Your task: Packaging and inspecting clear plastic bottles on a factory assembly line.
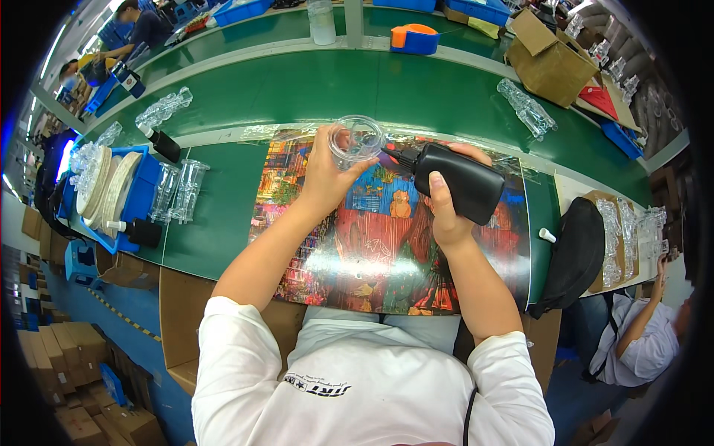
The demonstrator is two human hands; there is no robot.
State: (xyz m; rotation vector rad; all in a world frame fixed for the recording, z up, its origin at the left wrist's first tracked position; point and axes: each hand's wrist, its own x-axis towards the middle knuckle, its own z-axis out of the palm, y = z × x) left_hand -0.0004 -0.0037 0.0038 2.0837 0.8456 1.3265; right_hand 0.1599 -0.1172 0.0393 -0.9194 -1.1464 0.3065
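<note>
My left hand [329,171] is closed around a clear, round plastic or glass piece [357,137], its ring-shaped opening turned up toward me. In my right hand [449,201] lies a black squeeze bottle [465,182], tilted on its side. The bottle's narrow nozzle [400,156] points left at the rim of the clear piece; whether the tip touches it I cannot tell. Beneath both hands a glossy, colourful printed mat [372,260] covers the bench.
At left a blue bin [149,186] holds white rolls, with clear parts [190,192] and small black bottles [165,145] around it. Another clear part [526,110] lies at far right. Behind stand an orange-and-blue tape dispenser [415,39] and a cardboard box [550,59]. A black bag [576,253] sits right.
</note>
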